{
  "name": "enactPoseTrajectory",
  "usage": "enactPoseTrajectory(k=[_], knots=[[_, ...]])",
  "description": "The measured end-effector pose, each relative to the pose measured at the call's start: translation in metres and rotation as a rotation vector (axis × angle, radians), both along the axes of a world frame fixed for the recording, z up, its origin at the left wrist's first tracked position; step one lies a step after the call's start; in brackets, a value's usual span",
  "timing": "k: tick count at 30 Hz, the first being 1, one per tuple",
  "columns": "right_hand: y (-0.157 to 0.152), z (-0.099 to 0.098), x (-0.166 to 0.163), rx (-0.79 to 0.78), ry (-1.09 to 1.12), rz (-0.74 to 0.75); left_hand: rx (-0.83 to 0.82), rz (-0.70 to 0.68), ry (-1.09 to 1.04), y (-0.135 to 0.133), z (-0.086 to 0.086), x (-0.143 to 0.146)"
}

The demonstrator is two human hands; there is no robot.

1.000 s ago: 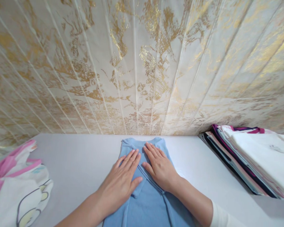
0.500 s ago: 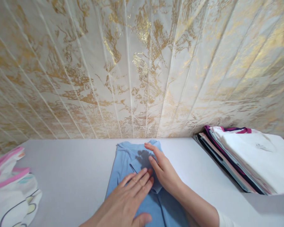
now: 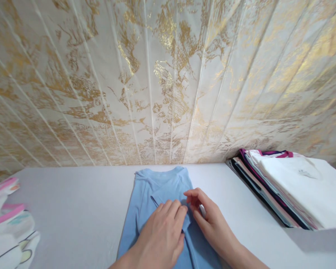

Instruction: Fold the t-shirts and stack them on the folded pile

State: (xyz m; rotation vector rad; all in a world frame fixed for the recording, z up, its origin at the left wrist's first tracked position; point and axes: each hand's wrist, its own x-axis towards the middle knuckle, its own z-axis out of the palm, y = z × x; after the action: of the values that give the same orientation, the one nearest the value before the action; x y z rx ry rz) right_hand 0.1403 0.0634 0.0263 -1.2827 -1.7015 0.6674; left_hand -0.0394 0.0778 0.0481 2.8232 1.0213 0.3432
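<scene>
A light blue shirt [image 3: 162, 183] lies front and centre on the white table, its sides turned in and a sleeve folded across its middle. My left hand [image 3: 164, 228] rests on that sleeve, fingers together and bent down into the fabric, with the fingertips partly hidden. Just beside it, my right hand [image 3: 210, 215] hovers at the shirt's right edge. Its fingers curve loosely and the thumb stands a little apart, with nothing visible between them.
To the right stands a stack of folded clothes [image 3: 280, 198], a white shirt [image 3: 302, 186] on top. A white and pink printed garment [image 3: 11, 231] lies at the left edge. Behind the table [image 3: 81, 209] rises a gold-patterned panelled wall [image 3: 151, 93].
My left hand has gone from flat to bent fingers on the sleeve. My right hand has drawn back toward me and to the right, curling its fingers and uncovering the collar.
</scene>
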Motion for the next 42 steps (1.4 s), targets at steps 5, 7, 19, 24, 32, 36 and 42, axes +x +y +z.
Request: enactPoseTrajectory(k=[5,7,19,24,32,36,42], knots=[[0.002,-0.002,-0.001,-0.035,0.030,-0.001,0.049,-0.011,0.004,0.006,-0.002,0.014],[0.002,-0.002,-0.001,-0.029,0.036,0.003,0.053,0.000,0.009,0.007,-0.004,0.016],[-0.001,-0.008,-0.004,0.034,-0.085,0.010,-0.006,0.076,0.038,0.011,-0.001,0.019],[-0.003,-0.007,-0.004,0.030,-0.106,0.033,-0.071,0.108,-0.034,0.012,0.001,0.018],[-0.001,-0.004,-0.005,0.055,-0.061,0.118,-0.052,0.098,-0.037,0.009,0.000,0.015],[-0.001,-0.002,-0.006,0.034,-0.067,0.115,0.002,0.073,-0.035,0.007,-0.001,0.013],[0.002,-0.005,-0.004,0.041,-0.028,0.114,0.057,0.064,-0.010,0.001,-0.001,0.014]])
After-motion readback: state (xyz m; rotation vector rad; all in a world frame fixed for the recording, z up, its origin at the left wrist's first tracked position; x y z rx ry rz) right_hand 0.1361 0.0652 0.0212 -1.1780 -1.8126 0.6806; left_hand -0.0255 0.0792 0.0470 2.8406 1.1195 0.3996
